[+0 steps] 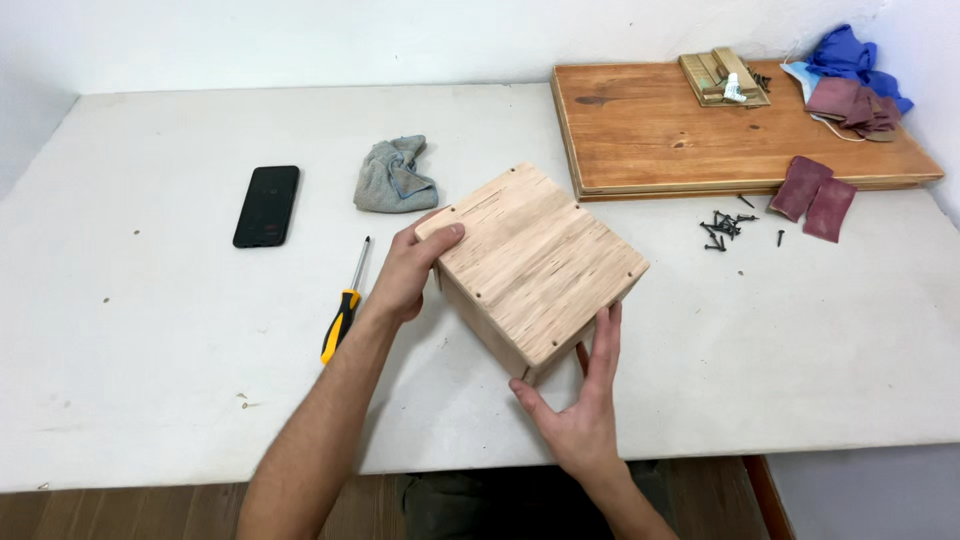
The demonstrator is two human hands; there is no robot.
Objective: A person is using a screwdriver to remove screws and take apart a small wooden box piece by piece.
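Underneath, wooden box (533, 262) interior hidden.

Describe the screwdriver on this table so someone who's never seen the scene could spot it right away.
Start at the white table and find the wooden box held between two hands. Just beyond the left hand, the screwdriver lies flat between that hand and a black phone. Its yellow and black handle and thin metal shaft set it apart.
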